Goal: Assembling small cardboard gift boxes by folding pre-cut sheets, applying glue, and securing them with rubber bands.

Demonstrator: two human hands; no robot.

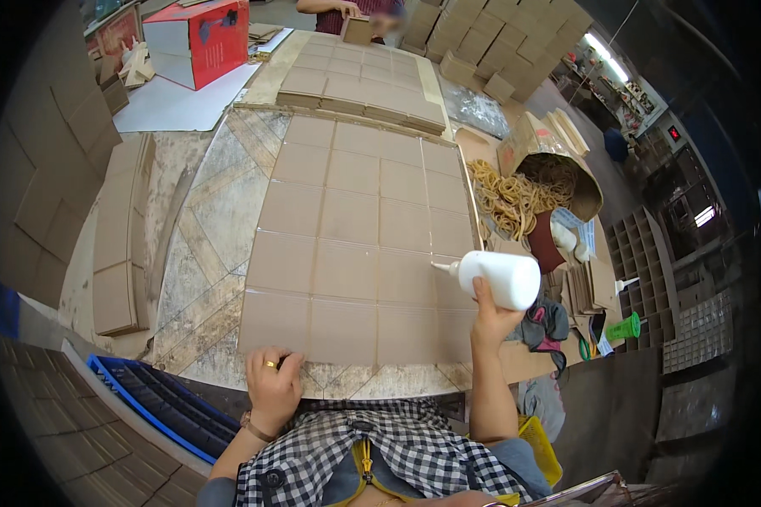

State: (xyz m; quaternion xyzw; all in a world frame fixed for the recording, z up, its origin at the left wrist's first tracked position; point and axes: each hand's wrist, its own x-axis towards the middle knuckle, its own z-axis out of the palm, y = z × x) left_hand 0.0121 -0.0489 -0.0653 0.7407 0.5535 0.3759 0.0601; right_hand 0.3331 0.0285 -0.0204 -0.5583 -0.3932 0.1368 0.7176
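Note:
My right hand [492, 321] is wrapped round a white squeeze bottle [506, 280], tilted on its side with its thin nozzle pointing left. The nozzle tip is over a flat brown cardboard panel [349, 220] divided into a grid of rectangles. A thin whitish line runs along one grid seam from the far edge down to near the nozzle. My left hand [274, 389], with a ring on one finger, rests at the panel's near left corner with its fingers curled in. Whether the fingers pinch anything there is hidden.
Another stack of gridded cardboard [359, 80] lies beyond, where a co-worker's hands hold a small brown box [357, 30]. To the right, yellowish cord [511, 198] spills from a carton [537, 144]. A red and white box [199, 42] stands far left, cardboard strips [118, 237] nearer.

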